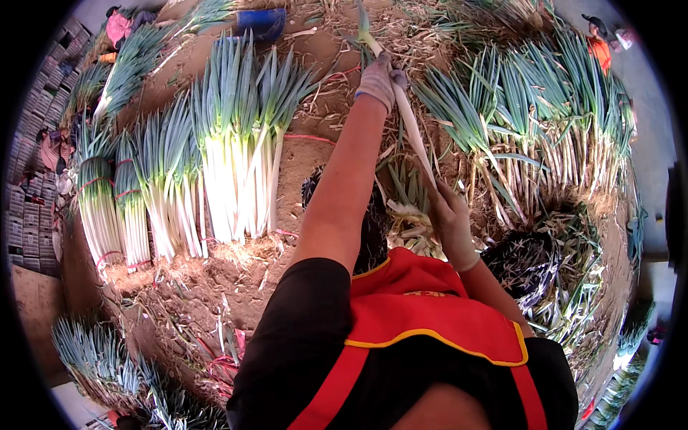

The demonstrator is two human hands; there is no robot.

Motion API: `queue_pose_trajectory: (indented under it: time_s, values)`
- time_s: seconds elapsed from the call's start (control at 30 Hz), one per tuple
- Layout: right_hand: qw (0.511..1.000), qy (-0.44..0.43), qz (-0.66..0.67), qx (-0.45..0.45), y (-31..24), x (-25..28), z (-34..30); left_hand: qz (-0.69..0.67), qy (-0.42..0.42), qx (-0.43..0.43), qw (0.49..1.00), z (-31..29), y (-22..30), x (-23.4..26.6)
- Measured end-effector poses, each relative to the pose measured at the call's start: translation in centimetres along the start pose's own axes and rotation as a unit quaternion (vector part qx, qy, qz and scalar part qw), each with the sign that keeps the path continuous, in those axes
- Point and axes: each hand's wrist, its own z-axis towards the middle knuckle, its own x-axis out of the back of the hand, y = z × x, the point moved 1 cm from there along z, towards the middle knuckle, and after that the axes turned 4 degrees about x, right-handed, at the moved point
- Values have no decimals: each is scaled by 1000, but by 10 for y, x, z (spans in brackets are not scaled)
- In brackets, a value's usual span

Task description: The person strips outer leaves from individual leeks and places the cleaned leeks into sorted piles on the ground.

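A long green onion [409, 122] slants across the middle, its green top far from me and its pale stalk running down toward my lap. My left hand [378, 80], in a greyish work glove, is wrapped around the stalk just below the leaves. At the lower end of the same stalk is my right hand [451, 221], also gloved, with its fingers closed around the tip. That hand covers the root end. Beneath the stalk, between my knees, lies a pile of stripped leaves and pale onion pieces [412, 222].
On the left, cleaned green onions [240, 158] stand in rows, and some bundles [97, 193] are tied with red bands. Untrimmed, brownish onions [566, 143] stand at the right. Leaf scraps [573, 272] heap beside my right knee. A blue container [261, 24] lies far off, and other people [120, 27] are at the edges.
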Motion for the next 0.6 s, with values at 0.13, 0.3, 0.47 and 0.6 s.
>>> queue_pose_trajectory:
  time_s: [0.13, 0.3, 0.47, 0.6]
  values:
    - [993, -59, -98, -24, 16, 16, -74, 17, -31, -55, 998, -6, 25, -3]
    - [972, -145, -174, -60, 50, 33, -74, 72, -2, -82, 994, -41, 23, -24]
    - [993, -32, 5, -112, 13, 18, 18, 85, 101, -87, 987, -34, 12, -24]
    - [998, -48, -13, -32, 4, -9, 45, 133, 95, -19, 986, -20, -2, -18]
